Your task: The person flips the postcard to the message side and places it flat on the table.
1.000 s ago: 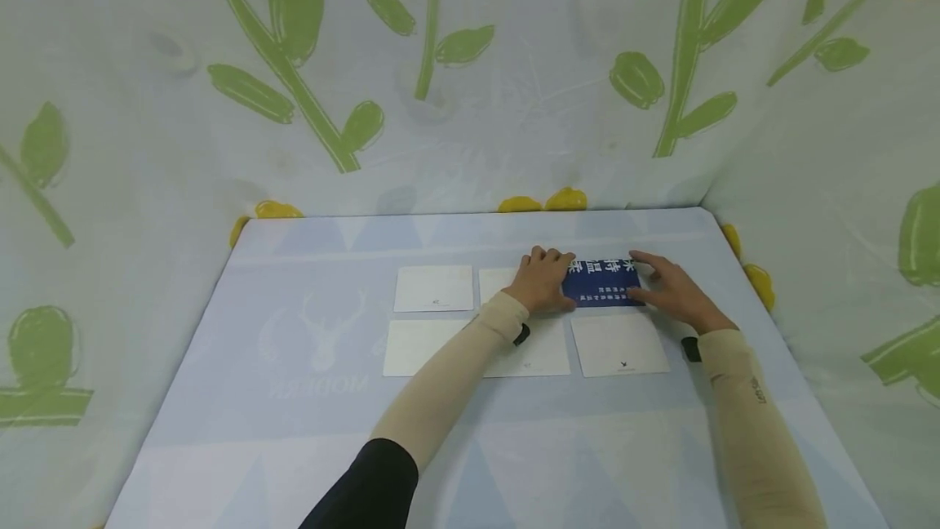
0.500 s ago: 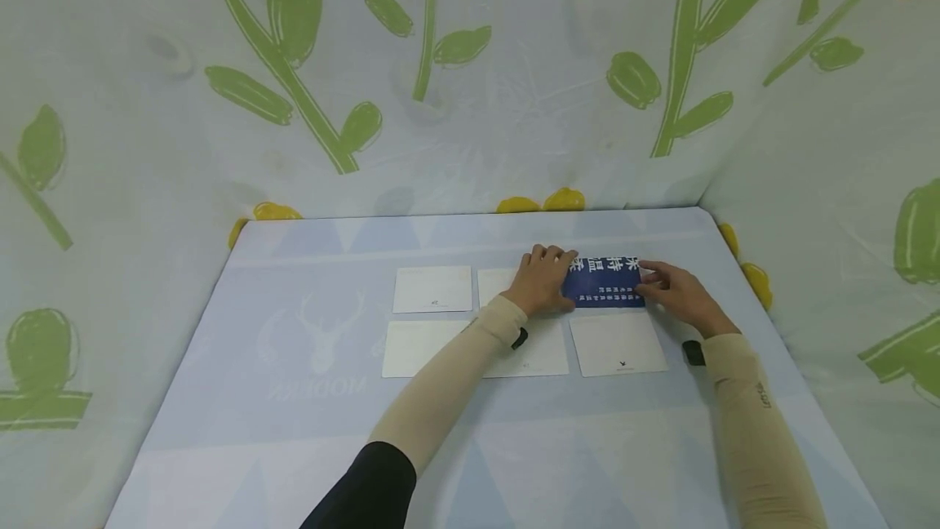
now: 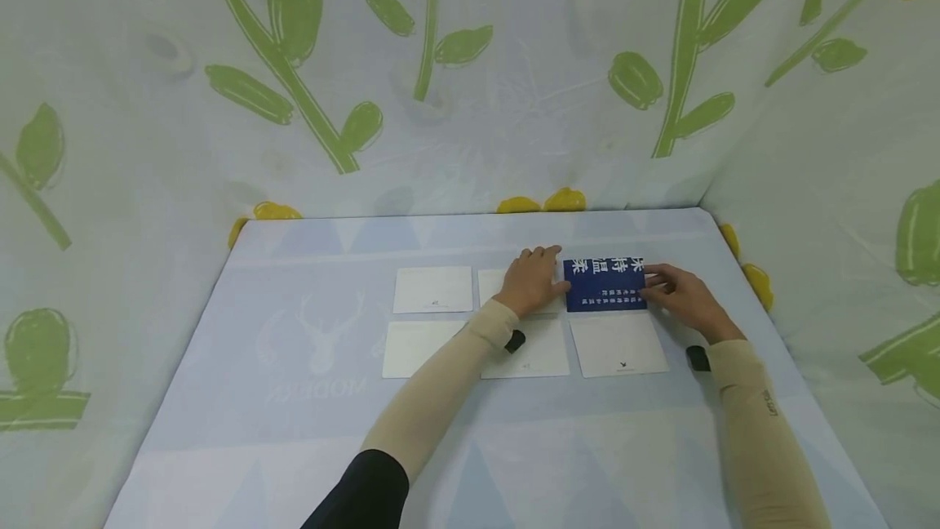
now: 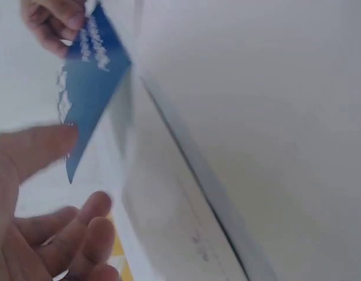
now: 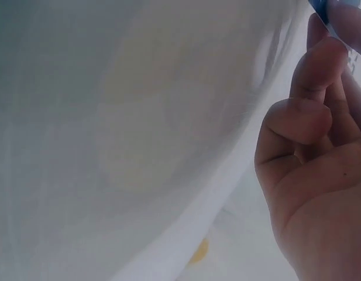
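A dark blue card [image 3: 605, 286] with white printed characters stands out near the back right of the table. My right hand [image 3: 685, 300] pinches its right edge between thumb and fingers. In the left wrist view, the card [image 4: 95, 88] is tilted and looks raised off the surface. My left hand [image 3: 529, 282] is just left of the card, its fingers loosely spread and holding nothing. Under that hand lies a partly hidden white card [image 3: 494, 282]. Only a corner of the blue card [image 5: 320, 9] shows in the right wrist view.
Several white cards lie in two rows, including a back left card [image 3: 433, 290], a front left card [image 3: 419, 348] and a front right card [image 3: 620, 344]. Behind the pale table [image 3: 294, 447] hangs a flower-patterned curtain [image 3: 529, 145].
My left hand has let go of the blue card's left side and drawn slightly left. My right hand has closed on the right edge, and the card has shifted slightly.
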`<move>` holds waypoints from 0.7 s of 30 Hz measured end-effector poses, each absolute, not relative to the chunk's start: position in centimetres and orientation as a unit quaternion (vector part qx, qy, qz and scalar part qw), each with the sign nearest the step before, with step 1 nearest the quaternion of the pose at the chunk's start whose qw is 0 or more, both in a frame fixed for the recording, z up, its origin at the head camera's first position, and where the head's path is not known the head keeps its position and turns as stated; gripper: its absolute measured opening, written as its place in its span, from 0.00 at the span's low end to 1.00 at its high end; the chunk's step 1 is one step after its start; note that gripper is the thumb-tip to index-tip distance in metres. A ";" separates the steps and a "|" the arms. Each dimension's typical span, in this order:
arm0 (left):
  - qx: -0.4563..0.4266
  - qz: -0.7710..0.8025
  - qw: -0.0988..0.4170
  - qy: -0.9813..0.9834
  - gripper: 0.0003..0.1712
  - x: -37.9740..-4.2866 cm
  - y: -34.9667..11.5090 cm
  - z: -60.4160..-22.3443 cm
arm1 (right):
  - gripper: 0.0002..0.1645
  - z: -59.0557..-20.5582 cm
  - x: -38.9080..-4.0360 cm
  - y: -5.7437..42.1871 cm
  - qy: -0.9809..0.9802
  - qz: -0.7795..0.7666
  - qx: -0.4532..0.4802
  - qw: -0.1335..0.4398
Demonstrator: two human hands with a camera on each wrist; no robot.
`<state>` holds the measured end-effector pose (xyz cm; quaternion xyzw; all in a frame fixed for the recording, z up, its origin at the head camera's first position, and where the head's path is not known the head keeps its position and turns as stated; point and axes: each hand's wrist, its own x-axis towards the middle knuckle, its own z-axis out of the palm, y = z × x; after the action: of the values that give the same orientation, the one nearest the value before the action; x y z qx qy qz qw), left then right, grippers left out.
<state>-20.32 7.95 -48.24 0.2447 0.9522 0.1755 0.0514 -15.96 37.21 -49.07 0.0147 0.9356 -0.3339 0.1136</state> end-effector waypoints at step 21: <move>0.203 0.323 0.154 0.912 0.14 -19.7 7.5 -48.3 | 0.33 -48.4 -15.3 37.2 0.942 -0.324 0.001 0.091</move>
<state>-19.73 7.50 -48.30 0.2027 0.9115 0.3228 0.1543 -15.35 37.22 -48.44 0.0010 0.9417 -0.3239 0.0905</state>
